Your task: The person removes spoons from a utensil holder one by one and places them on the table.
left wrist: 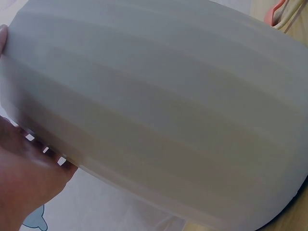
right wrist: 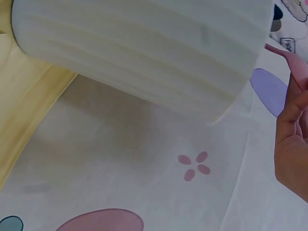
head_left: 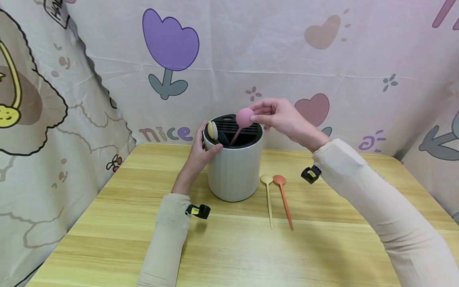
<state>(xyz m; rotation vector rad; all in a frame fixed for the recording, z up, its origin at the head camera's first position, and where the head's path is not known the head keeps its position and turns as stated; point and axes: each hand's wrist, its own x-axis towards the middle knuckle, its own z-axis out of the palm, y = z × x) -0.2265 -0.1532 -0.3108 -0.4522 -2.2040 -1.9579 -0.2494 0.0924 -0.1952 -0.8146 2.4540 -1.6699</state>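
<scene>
A white ribbed utensil holder [head_left: 233, 171] with a black slotted top [head_left: 255, 128] stands upright on the table. My left hand [head_left: 201, 149] holds it at the upper left side, thumb at the front near the rim. Between the thumb and fingers of my right hand [head_left: 281, 115] is the round head of a pink spoon [head_left: 245, 118]. Its thin handle slants down into the holder's front opening, and the handle's tip is hidden. A pale yellow spoon head [head_left: 212, 130] and a dark spoon head [head_left: 222, 138] stick up at the opening's left. The right wrist view shows the pink spoon [right wrist: 297, 67] beyond the holder's rim.
On the table right of the holder lie a yellow spoon [head_left: 268, 195] and an orange spoon [head_left: 283, 195], side by side with heads away from me. A patterned cloth [head_left: 222, 48] hangs behind the wooden table [head_left: 233, 247].
</scene>
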